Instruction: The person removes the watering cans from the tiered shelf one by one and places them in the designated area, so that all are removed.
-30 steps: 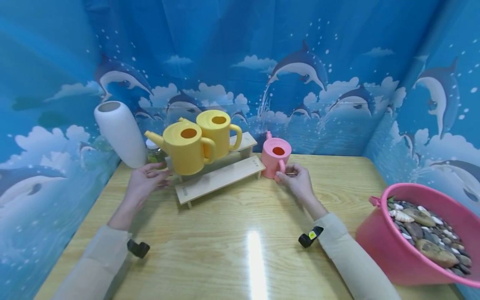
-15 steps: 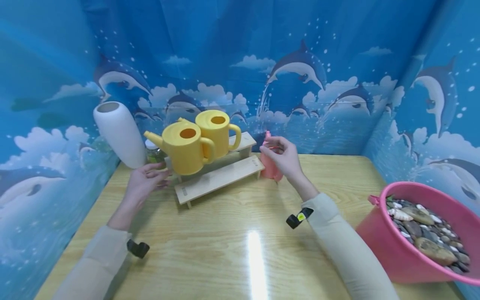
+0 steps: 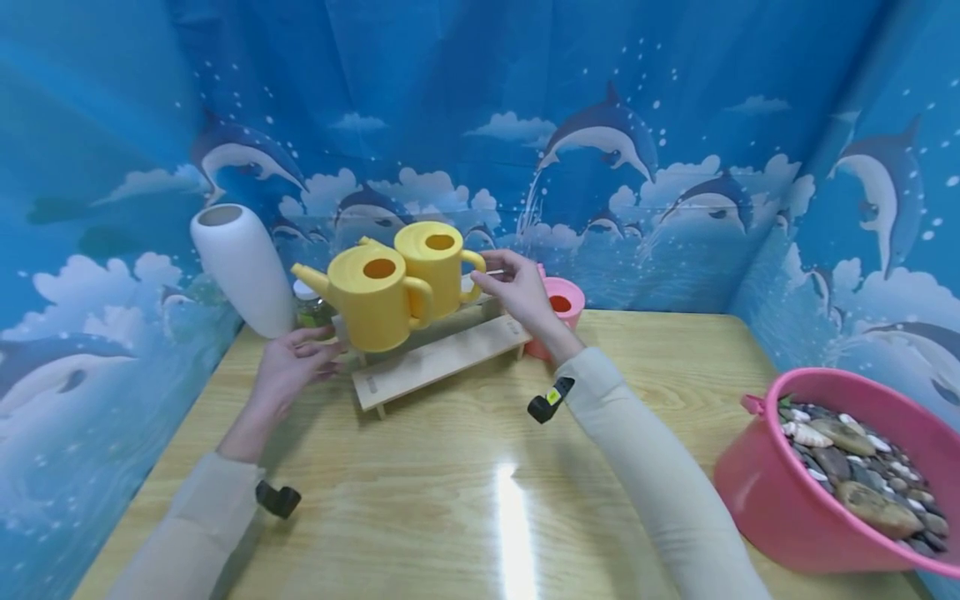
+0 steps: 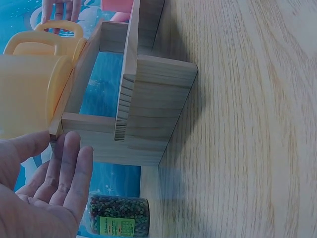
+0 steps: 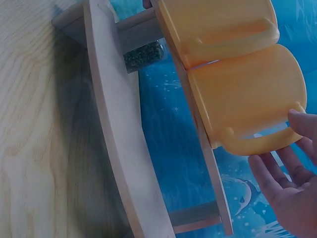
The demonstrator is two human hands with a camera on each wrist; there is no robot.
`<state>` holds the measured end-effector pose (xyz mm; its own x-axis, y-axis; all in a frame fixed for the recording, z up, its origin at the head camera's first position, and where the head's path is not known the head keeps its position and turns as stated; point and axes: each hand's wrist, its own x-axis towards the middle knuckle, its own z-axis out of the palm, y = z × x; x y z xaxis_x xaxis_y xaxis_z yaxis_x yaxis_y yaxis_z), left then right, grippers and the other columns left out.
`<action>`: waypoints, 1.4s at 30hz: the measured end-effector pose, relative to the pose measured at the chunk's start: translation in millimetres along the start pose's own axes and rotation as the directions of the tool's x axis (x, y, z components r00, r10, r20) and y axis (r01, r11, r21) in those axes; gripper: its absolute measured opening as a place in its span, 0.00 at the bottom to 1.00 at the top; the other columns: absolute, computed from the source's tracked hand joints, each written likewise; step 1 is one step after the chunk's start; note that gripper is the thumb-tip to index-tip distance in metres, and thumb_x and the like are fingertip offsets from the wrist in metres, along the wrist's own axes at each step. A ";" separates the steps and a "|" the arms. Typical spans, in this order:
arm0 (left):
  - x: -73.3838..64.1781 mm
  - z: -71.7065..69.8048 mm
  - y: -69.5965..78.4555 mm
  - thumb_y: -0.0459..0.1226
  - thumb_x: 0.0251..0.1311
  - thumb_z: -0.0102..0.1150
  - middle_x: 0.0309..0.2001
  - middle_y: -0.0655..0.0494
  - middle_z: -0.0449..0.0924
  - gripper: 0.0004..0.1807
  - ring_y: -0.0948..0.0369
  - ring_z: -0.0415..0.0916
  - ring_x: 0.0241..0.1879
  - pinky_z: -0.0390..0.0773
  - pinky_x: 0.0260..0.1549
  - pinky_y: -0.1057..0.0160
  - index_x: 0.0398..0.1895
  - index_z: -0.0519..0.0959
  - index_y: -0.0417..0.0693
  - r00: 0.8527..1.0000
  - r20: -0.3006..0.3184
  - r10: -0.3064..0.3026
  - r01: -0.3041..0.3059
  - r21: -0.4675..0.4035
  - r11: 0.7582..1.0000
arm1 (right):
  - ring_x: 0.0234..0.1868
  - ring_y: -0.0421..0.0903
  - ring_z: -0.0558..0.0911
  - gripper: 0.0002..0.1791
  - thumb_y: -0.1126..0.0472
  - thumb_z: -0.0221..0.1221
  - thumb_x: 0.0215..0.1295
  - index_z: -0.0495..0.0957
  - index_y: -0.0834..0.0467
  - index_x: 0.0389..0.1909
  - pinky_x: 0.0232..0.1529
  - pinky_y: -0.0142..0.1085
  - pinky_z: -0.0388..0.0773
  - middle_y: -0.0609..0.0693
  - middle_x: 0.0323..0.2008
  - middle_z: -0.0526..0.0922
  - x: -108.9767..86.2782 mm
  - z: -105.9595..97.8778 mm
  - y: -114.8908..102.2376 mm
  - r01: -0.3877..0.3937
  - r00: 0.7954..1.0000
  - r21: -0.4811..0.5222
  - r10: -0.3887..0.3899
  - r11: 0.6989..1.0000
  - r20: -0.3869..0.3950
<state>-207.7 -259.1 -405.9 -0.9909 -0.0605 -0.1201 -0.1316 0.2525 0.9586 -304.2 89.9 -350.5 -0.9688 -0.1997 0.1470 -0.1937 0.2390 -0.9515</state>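
Observation:
Two yellow watering cans stand side by side on the upper board of a two-step wooden stand [image 3: 442, 354]. The nearer watering can [image 3: 367, 310] points its spout left; the farther watering can [image 3: 426, 271] has its handle [image 5: 262, 143] toward my right hand [image 3: 521, 292]. That hand pinches this handle, thumb on one side and fingers on the other. At the stand's left end, my left hand [image 3: 291, 367] holds the corner of the upper board between thumb and fingers, palm uncovered. A pink watering can [image 3: 567, 297] stands right of the stand, partly hidden by my right hand.
A tall white vase [image 3: 243, 271] and a lidded jar of green pellets [image 4: 119, 216] stand behind the left hand. At right, a pink bucket [image 3: 757, 500] holds stones and shells. A blue dolphin-print curtain [image 3: 480, 100] encloses the wooden table [image 3: 405, 500].
My right hand has let go of the pink watering can's handle and moved left and up to the farther yellow watering can's handle. The left hand has stayed in place.

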 end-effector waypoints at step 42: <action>-0.9 2.7 5.6 0.43 0.74 0.64 0.64 0.36 0.81 0.35 0.70 0.89 0.36 0.93 0.50 0.61 0.77 0.66 0.39 0.999 -0.016 -0.040 0.040 0.037 0.998 | 0.38 0.38 0.88 0.15 0.59 0.73 0.65 0.84 0.61 0.49 0.38 0.29 0.92 0.44 0.39 0.84 -70.1 -131.5 18.0 0.188 0.767 0.069 -0.102 0.980 -0.633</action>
<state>-207.6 -255.0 -401.1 -0.9844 -0.0862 -0.1537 -0.1722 0.2859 0.9427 -260.2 233.1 -342.4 -0.8214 0.4241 0.3814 -0.3613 0.1305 -0.9233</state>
